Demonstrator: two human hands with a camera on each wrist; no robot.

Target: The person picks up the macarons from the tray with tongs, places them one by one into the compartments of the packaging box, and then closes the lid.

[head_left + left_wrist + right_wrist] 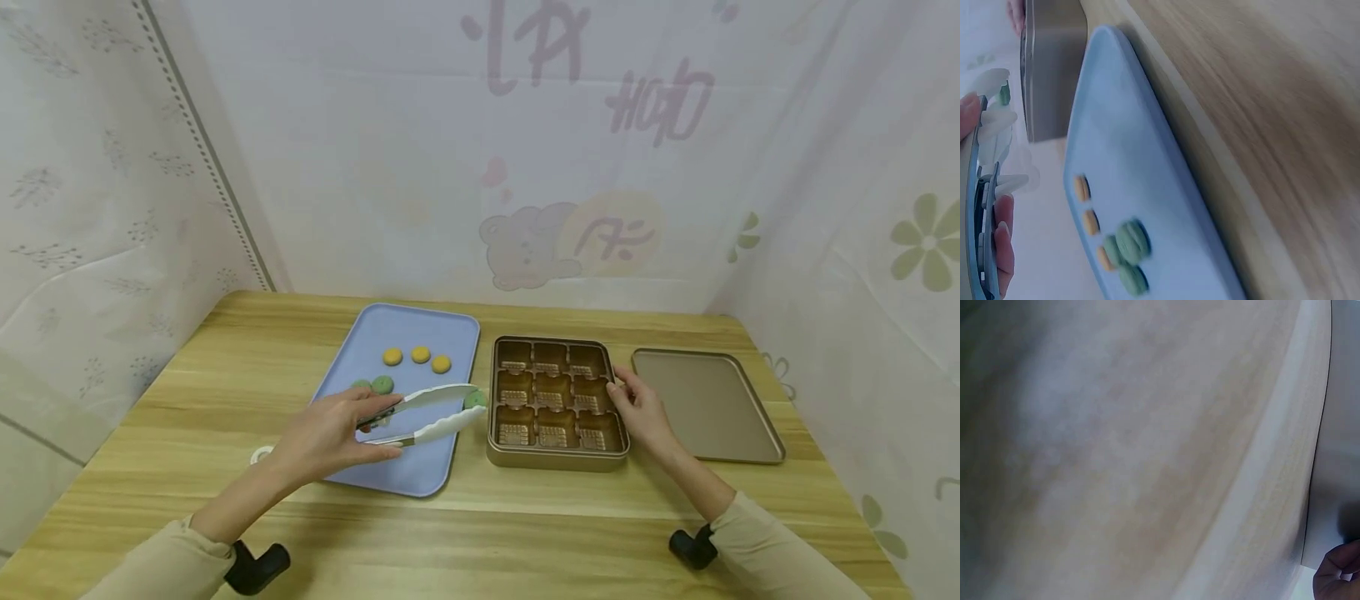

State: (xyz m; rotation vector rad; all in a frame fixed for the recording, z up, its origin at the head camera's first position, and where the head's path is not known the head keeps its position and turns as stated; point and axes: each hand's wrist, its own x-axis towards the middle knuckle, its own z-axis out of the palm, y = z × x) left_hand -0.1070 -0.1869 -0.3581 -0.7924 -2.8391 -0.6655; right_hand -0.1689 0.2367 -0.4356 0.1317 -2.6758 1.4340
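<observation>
In my left hand (330, 437), left of center in the lower frame, I grip the tongs (442, 427), their white tips pinching a green macaron (475, 400) near the middle, just beside the left edge of the gold tin (555, 459). My right hand (647, 412) grasps the tin's right rim (nine brown compartments inside). Beneath the tongs, left of center, lies the blue tray (435, 329), with three yellow macarons (421, 354) toward its top and three more green ones (1132, 241) clustered in the left wrist view's lower middle. At right on the counter (570, 521) rests a flat gold lid (705, 400).
</observation>
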